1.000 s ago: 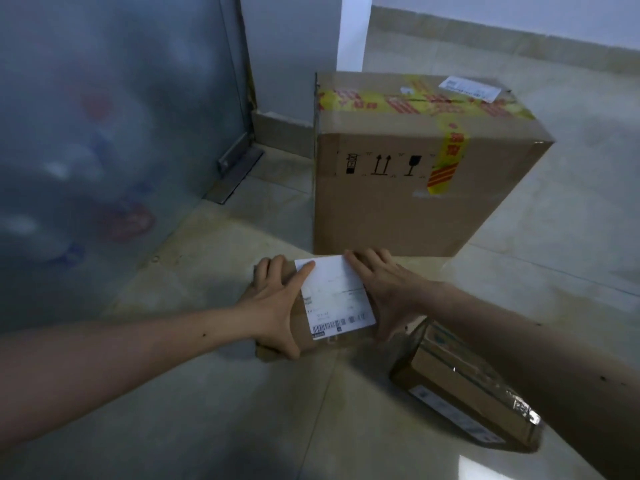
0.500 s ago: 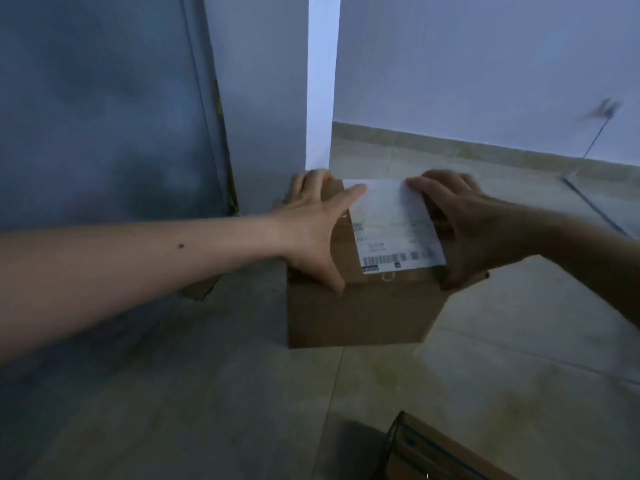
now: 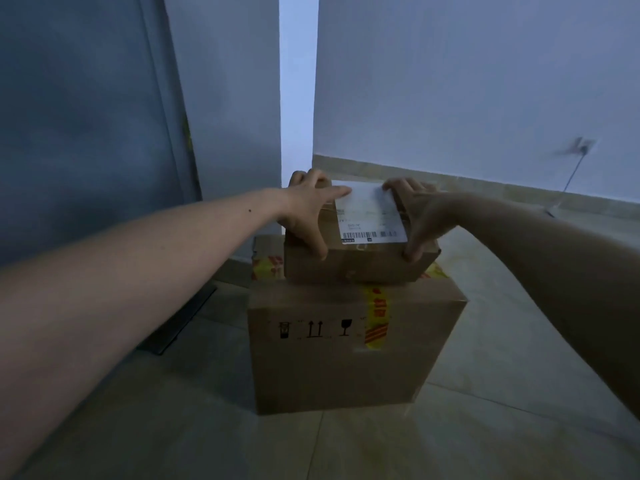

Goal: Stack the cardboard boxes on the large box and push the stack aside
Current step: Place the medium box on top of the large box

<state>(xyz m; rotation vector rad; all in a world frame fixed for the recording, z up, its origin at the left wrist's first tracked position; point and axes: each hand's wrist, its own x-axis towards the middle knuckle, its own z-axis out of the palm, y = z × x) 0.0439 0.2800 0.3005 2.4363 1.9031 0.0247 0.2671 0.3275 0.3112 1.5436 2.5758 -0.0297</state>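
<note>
A large cardboard box (image 3: 332, 362) with yellow-and-red tape and black handling symbols stands on the tiled floor. On its top sits a small cardboard box (image 3: 360, 263) bearing a white shipping label. My left hand (image 3: 306, 211) clasps the small box's left side, fingers over the far edge and thumb down the near face. My right hand (image 3: 420, 216) grips its right side the same way. The small box's underside looks level with the large box's top; whether it rests fully there I cannot tell.
A grey door (image 3: 83, 116) and its dark threshold strip (image 3: 180, 323) lie to the left. A pale wall with a tiled skirting (image 3: 485, 188) runs behind the boxes. A wall socket with a hanging cable (image 3: 581, 150) is at the right. Bare floor tiles surround the large box.
Both hands lifted the small labelled box off the floor and carried it up onto the large box's top. The second small box on the floor has dropped out of view.
</note>
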